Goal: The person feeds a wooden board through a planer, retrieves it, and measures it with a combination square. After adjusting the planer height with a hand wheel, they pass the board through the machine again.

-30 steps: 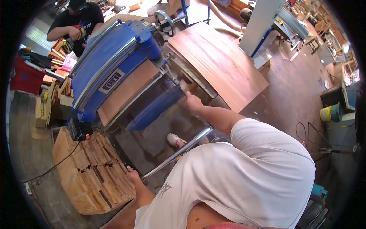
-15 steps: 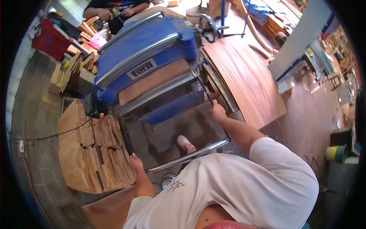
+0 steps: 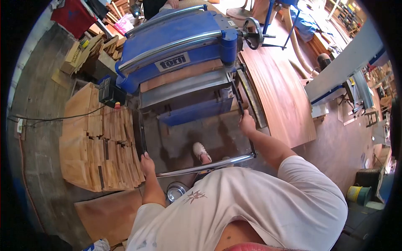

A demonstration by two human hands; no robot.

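In front of me stands a blue thickness planer [image 3: 176, 37] marked "torq", with chrome rollers on top. A reddish wooden board [image 3: 182, 75] lies on its metal bed [image 3: 188, 85], partly inside the opening. Toward me, a black side frame extends to a chrome roller bar [image 3: 205, 165]. My left hand [image 3: 147, 164] is closed around the end of the left frame bar [image 3: 142, 136]. My right hand [image 3: 247, 123] is wrapped round the right frame bar [image 3: 237, 98]. Both hands sit apart from the board.
Stacked wooden pieces [image 3: 100, 142] stand at left, below a black switch box [image 3: 109, 92] with a red button. A wide wood panel [image 3: 278, 96] lies at right. Cables cross the floor at left. At the back, a person's hand [image 3: 171, 3] shows beyond the planer.
The view has shifted, so the planer appears farther right. Less of the board shows in front of the opening. The person behind has moved mostly out of view. Both my hands keep their hold.
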